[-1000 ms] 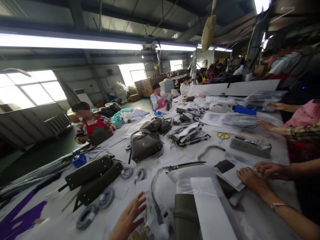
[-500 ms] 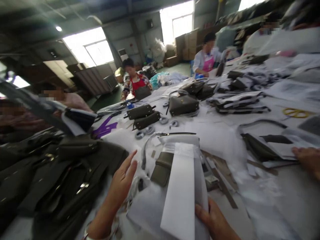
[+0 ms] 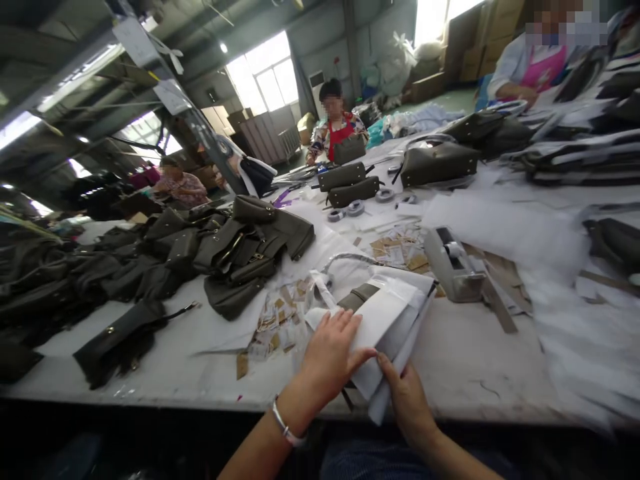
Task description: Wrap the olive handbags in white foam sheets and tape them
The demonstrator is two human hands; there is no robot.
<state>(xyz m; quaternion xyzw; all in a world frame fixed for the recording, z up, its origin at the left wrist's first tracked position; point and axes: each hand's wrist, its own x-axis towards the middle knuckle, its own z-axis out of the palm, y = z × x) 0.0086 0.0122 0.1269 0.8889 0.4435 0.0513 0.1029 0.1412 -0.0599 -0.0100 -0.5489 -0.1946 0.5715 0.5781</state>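
Note:
My left hand [image 3: 331, 352] lies flat, fingers spread, on a white paper-wrapped olive handbag [image 3: 385, 313] at the near edge of the white table [image 3: 460, 360]. My right hand [image 3: 406, 395] pinches the near corner of the white paper wrap, thumb on top. An olive part of the bag and a grey strap [image 3: 350, 260] show beyond my fingers. Small brown paper tags [image 3: 273, 320] lie scattered just left of the bag.
A heap of dark olive bags [image 3: 220, 253] covers the table's left side. A grey tape dispenser [image 3: 453, 263] stands right of my bag. More olive bags [image 3: 435, 165], tape rolls [image 3: 355, 208] and white wrapping lie farther back. Other people work along the table's far side.
The view has swung left and down. My left hand, raised and open before, now rests on the wrapped bag. My right hand has stayed on the paper at its near corner.

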